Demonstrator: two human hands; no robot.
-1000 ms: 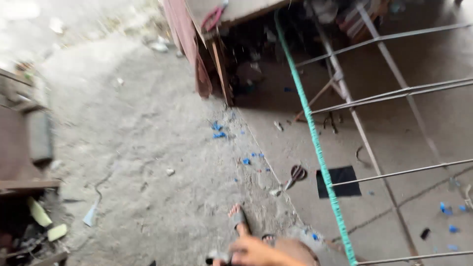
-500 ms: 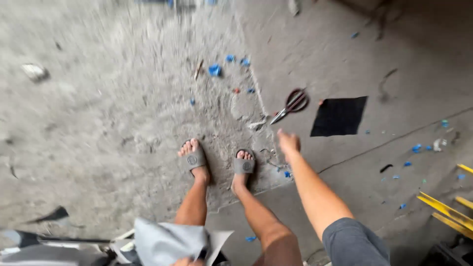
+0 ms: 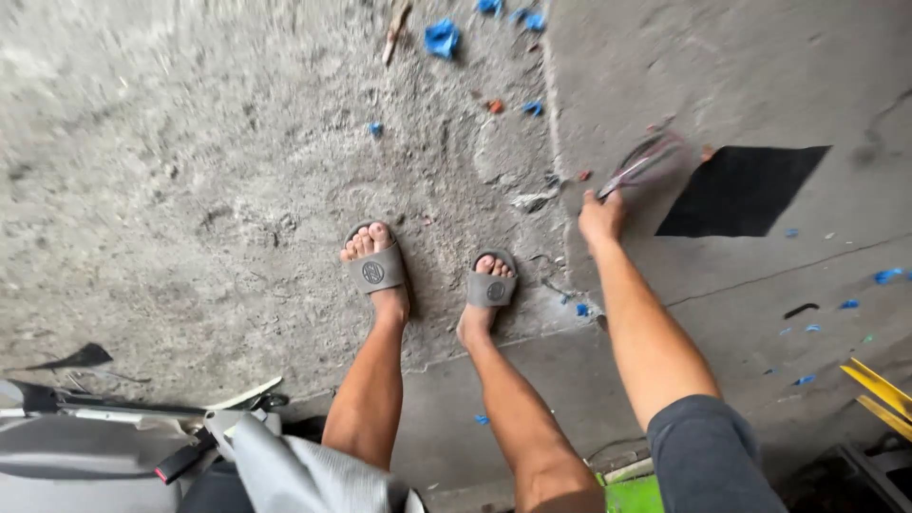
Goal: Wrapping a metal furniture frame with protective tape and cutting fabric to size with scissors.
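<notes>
Right hand: your right hand point(image 3: 602, 217) was stretched down to the floor, fingers pinching the blade end of the scissors; the grip itself was blurred.
Left hand: it could not be picked out in the head view, so whether it was spread or closed could not be told; a fold of grey cloth point(image 3: 304, 470) lay at the lower left, near your lap.
Scissors: the scissors point(image 3: 644, 163) lay tilted at the edge of the smooth concrete, dark handles pointing away from you, tips toward your fingers, just beside the black patch.
Black patch: a flat black patch point(image 3: 743, 190) lay on the floor point(image 3: 190, 190) to the right of the scissors, near but not clearly touching them.
Feet: your feet stood in grey sandals point(image 3: 378, 269) on the rough part of the floor, well apart from the scissors.
Scraps: blue scraps point(image 3: 442, 39) were scattered above and to the right.
Yellow bars: yellow bars point(image 3: 879, 389) showed at the lower right edge.
Risk, grip: you were taking the scissors by the blades, so in my judgement a slip could nick your fingers or let them drop.
Risk, feet: your toes were bare in open sandals; a dropped point could land near them.
Risk, balance: you were bent far forward; the loose cloth could slide off.
</notes>
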